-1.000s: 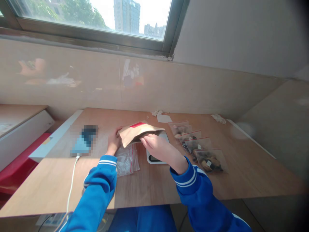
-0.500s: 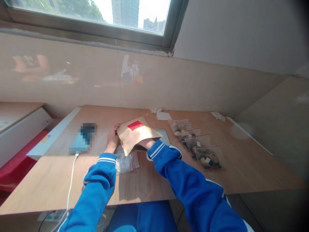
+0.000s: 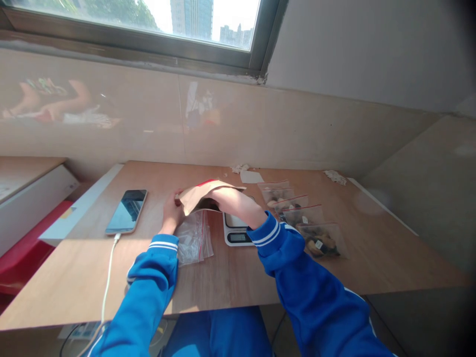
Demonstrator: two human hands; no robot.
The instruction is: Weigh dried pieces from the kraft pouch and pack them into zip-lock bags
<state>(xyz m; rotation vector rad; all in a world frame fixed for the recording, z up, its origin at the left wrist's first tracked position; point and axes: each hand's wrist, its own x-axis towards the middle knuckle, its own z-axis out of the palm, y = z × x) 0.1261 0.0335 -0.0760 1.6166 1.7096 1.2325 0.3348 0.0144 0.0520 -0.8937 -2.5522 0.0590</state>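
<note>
A brown kraft paper bag [image 3: 190, 198] with a red label on top is tilted, its mouth facing me. My left hand [image 3: 172, 214] is closed on the bag's left edge. Through the mouth reaches my right hand [image 3: 222, 197]; its fingers are hidden inside, so I cannot tell what they hold. Partly under the bag and my right forearm stands a white kitchen scale [image 3: 230, 237] with a small display. A pile of clear zip bags [image 3: 192, 244] lies just below the paper bag, close to my left wrist.
To the right, several filled zip bags [image 3: 323, 244] with dark and tan pieces lie in an overlapping row. A phone [image 3: 127, 213] on a white cable [image 3: 110, 272] rests at left. White paper [image 3: 251, 177] and crumpled tissues [image 3: 335, 177] lie near the wall.
My right hand has gone deeper into the paper bag, more wrist showing. The bag has tipped back and its mouth has risen, uncovering the scale's display and more of the clear zip bags.
</note>
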